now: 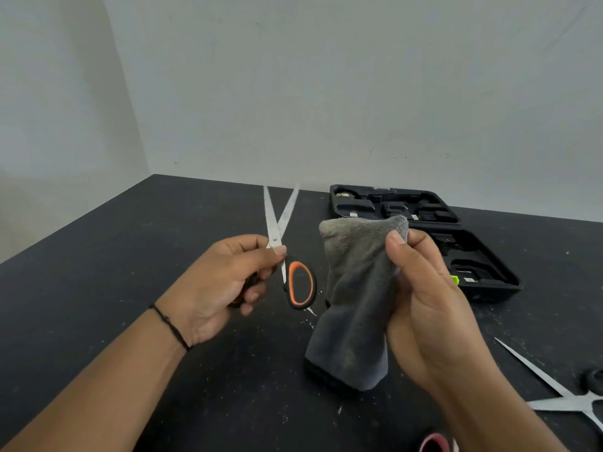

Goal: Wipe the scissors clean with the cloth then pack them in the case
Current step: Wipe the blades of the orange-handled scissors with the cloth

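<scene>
My left hand [225, 282] grips a pair of scissors [280, 230] with black and orange handles, held above the table. Their blades are spread apart and point away from me. One handle loop hangs free to the right of my fingers. My right hand [421, 298] holds a grey cloth [352, 295] by its upper edge, thumb pinching it, and the cloth hangs down to the table. Cloth and scissors are apart. The black case [489, 265] lies open on the table at the back right, behind the cloth.
A second pair of scissors [554, 396] lies opened on the black table [130, 256] at the lower right. A dark red round object [434, 443] shows at the bottom edge. White specks dot the tabletop. A pale wall stands behind the table.
</scene>
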Available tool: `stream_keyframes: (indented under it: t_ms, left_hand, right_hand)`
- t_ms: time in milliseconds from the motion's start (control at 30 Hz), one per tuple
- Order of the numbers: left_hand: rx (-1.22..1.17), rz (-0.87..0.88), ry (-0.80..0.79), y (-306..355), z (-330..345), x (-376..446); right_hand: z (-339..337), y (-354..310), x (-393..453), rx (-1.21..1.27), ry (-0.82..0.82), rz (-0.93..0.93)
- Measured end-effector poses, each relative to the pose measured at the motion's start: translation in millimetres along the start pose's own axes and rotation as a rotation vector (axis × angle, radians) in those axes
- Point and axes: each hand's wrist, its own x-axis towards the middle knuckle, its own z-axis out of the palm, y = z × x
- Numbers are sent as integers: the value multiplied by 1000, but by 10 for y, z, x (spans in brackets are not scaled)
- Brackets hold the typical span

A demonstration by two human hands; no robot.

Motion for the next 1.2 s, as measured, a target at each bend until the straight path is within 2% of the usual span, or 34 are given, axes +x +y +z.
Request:
stream_keyframes:
  t_ms: [167, 267, 367, 467, 533, 600, 700, 867, 1067, 1133, 1200]
  left_hand:
    - [97, 140, -40, 26, 23, -35]
    - [237, 201, -63, 33, -4, -53]
    - [313, 239, -63, 48, -27, -63]
    - [375, 255, -65, 52, -42, -56]
    - [406, 256, -74, 43, -31, -60]
    - [433, 264, -105, 34, 4, -77]
    - [497, 284, -144, 16, 55, -99]
    - [511, 290, -133, -13, 65, -86]
    - [527, 293, -108, -34, 18, -70]
    - [545, 300, -119, -45, 25, -64]
    - [557, 310, -126, -54, 34, -58]
  right_hand:
    - [17, -60, -56, -149, -115, -140]
    - [50, -67, -87, -233, -88, -188]
    - [75, -25, -102, -473, -26, -306]
    - [36, 21, -81, -806, 47, -502]
    - [25, 34, -74, -1002, -22, -610]
    - [8, 72, -74, -1110, -123, -632]
    - [-3, 117, -56, -1153, -156, -567]
    - [-19, 190, -33, -1252, -157, -768]
    - [1, 266, -44, -1404, -284, -706]
    - [-10, 255, -24, -1417, -273, -673]
    - [-15, 245, -13, -1456, -226, -758]
